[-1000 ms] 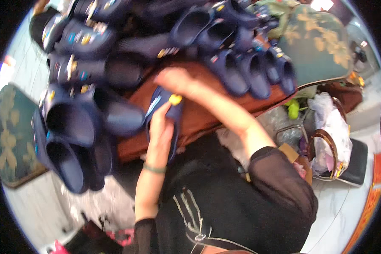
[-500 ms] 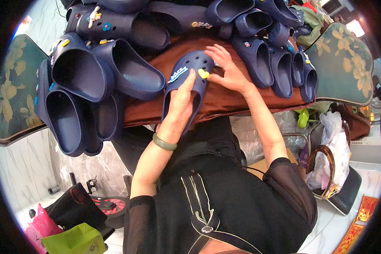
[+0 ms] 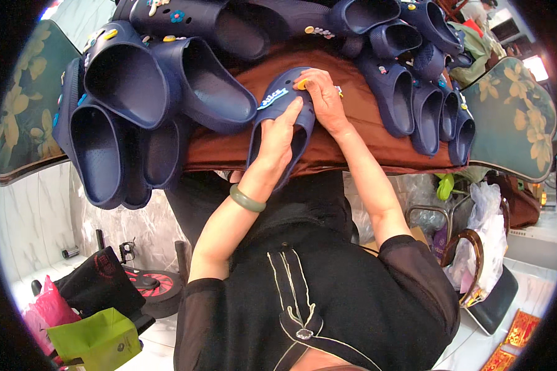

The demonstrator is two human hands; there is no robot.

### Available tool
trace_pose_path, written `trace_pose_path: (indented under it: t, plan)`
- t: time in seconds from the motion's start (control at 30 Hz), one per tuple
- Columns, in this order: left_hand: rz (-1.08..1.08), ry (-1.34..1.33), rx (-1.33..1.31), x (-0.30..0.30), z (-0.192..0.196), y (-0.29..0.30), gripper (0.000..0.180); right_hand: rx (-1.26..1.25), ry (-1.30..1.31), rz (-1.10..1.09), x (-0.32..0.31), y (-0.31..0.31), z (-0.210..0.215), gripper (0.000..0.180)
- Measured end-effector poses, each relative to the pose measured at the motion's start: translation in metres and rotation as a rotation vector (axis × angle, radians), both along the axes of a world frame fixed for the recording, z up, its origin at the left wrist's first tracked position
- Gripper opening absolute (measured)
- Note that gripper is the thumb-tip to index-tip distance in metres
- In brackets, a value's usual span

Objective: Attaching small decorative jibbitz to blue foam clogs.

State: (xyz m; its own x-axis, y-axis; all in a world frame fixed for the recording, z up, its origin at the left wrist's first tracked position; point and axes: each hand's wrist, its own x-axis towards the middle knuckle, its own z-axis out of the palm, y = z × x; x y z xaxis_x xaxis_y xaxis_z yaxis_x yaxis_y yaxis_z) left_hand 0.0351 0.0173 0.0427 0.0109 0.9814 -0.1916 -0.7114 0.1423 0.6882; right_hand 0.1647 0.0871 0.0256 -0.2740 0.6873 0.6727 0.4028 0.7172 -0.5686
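Note:
A navy clog (image 3: 283,81) rests toe-away on the brown cloth in front of me. My left hand (image 3: 275,143) is inside its opening, thumb pressed on top of the upper, gripping it. A blue-and-white lettered shoe charm (image 3: 273,98) sits on the left of the upper. At the toe, my right hand (image 3: 328,104) has its fingers closed on a yellow heart shoe charm (image 3: 301,85), partly covering it. Another small charm (image 3: 339,91) peeks out beside the right hand; its shape is unclear.
Navy clogs with charms crowd the left (image 3: 127,83) and right (image 3: 387,93) of the brown cloth (image 3: 353,145), with more behind. Floral-patterned dark panels (image 3: 507,117) flank both ends. Below stand a green bag (image 3: 96,340), a pink bag, and a chair holding plastic bags (image 3: 476,247).
My right hand, spread beside the clog before, has closed over the yellow charm at the toe. The left hand keeps its hold on the clog. The whole view has shifted slightly.

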Motion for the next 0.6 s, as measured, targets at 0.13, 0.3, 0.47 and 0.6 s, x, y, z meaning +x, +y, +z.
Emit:
trace_pose_path:
  t: [0.13, 0.3, 0.47, 0.6]
  plan:
    - [-0.002, 0.051, 0.014, 0.0, -0.004, -0.001, 0.029, -0.081, -0.01, 0.016, 0.004, -0.004, 0.016, 0.021]
    - [-0.076, 0.194, 0.011, 0.002, 0.003, -0.011, 0.02, -0.409, 0.209, -0.091, 0.037, 0.006, 0.031, 0.023]
    - [-0.214, 0.219, -0.06, -0.005, 0.003, -0.011, 0.023, -0.38, -0.1, -0.236, 0.062, 0.014, 0.039, 0.017]
    - [-0.061, 0.102, 0.033, 0.0, 0.003, -0.01, 0.021, -0.101, -0.43, -0.037, 0.035, 0.004, 0.073, 0.024]
